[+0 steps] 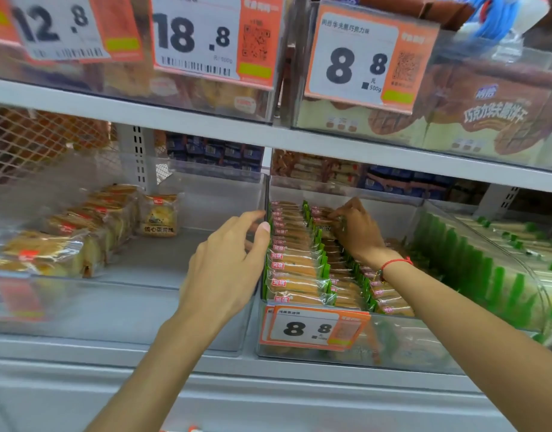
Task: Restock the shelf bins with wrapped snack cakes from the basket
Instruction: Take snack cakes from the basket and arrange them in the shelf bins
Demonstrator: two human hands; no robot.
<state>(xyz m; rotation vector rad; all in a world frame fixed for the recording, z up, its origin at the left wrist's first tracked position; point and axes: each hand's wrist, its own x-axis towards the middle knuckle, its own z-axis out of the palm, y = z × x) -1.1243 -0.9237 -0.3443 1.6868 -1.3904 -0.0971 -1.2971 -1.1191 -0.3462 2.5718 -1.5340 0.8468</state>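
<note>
head view: the right hand [352,227] reaches deep into the clear bin [393,213], fingers pinched on a wrapped cake [323,213] to seat it at the row's back. the left hand [228,263], fingers relaxed, steadies the first row [292,263]. no basket shows.

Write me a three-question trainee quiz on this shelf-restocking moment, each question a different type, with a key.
1. True or false: the right hand is at the back of the clear plastic bin of wrapped snack cakes.
2. What number is on the orange price tag clipped to that bin's front? A) 12.8 B) 8.8 C) 18.8
3. Fill in: the left hand hovers by the bin's ____ wall, fingers open.

Key: 1 true; 2 B; 3 left.
</note>
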